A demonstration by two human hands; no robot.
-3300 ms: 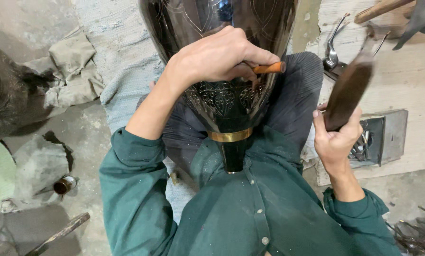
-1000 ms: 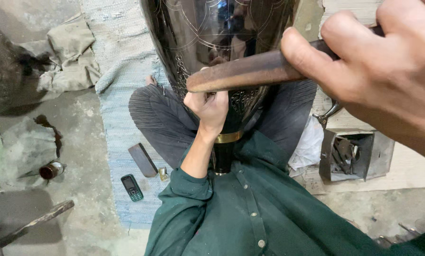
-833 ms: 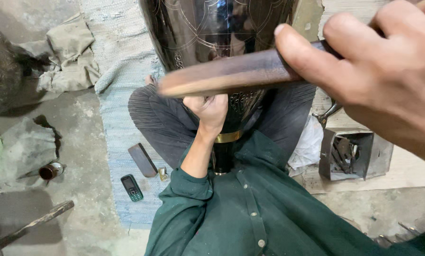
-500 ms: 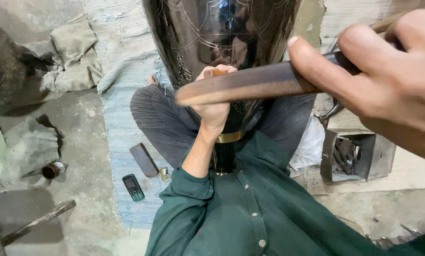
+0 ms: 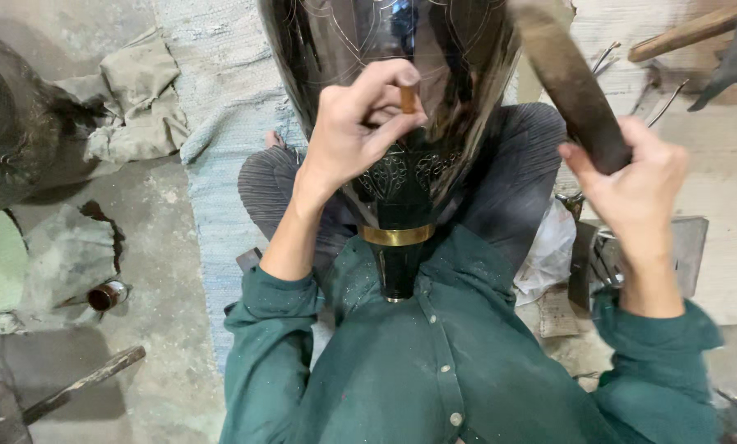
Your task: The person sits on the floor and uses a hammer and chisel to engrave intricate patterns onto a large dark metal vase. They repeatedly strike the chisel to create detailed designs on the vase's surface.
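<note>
Left hand (image 5: pixel 348 136) pinching chisel (image 5: pixel 408 97), mallet (image 5: pixel 570 82) raised

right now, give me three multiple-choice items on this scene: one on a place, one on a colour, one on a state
1. Where does the vase rest?
A. on a shelf
B. on the person's lap
C. in a box
2. What colour is the band on the vase's neck?
A. gold
B. red
C. white
3. How is the mallet?
A. lying on the floor
B. raised in the right hand
C. resting on the vase

B: it lies between the crossed legs.
A: the ring shines gold.
B: it is gripped, up beside the vase.
</note>
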